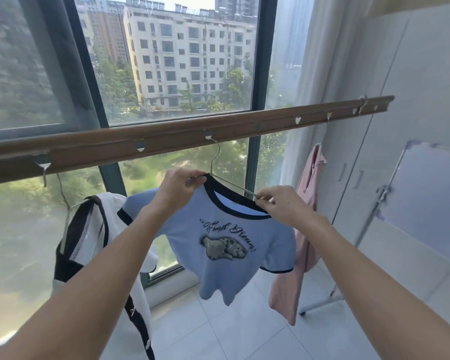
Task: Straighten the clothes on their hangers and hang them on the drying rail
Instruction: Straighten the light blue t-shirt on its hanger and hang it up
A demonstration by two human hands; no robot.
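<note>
Blue T-shirt [226, 245] hangs centre frame on a wire hanger [215, 158], whose hook sits in a notch of the brown drying rail [166, 141] running from the left edge up toward the upper right. Left hand [178, 188] is curled tight, fingers pinching the dark collar at its left end, right up by the hanger's neck. Right hand [281, 203] pinches too, thumb and forefinger closed on the collar's right side where the hanger arm pokes out bare.

Hard to read: the hanger's left arm is buried under cloth and the left hand, and the script printed above the shirt's patch is too blurred to make out. Lower left, a white-and-black garment [94, 237] hangs from its own hanger, its hem cut off by the bottom edge. Right of centre, a pink garment [304, 229] hangs partly behind the blue sleeve.

Room to move: the 3 garments are spaced along the rail, the blue sleeves overlapping both neighbours in view. Pale floor tiles [244, 333] lie open below, with a grey stand [322, 305] footing at lower right before the white cabinets [400, 126].
</note>
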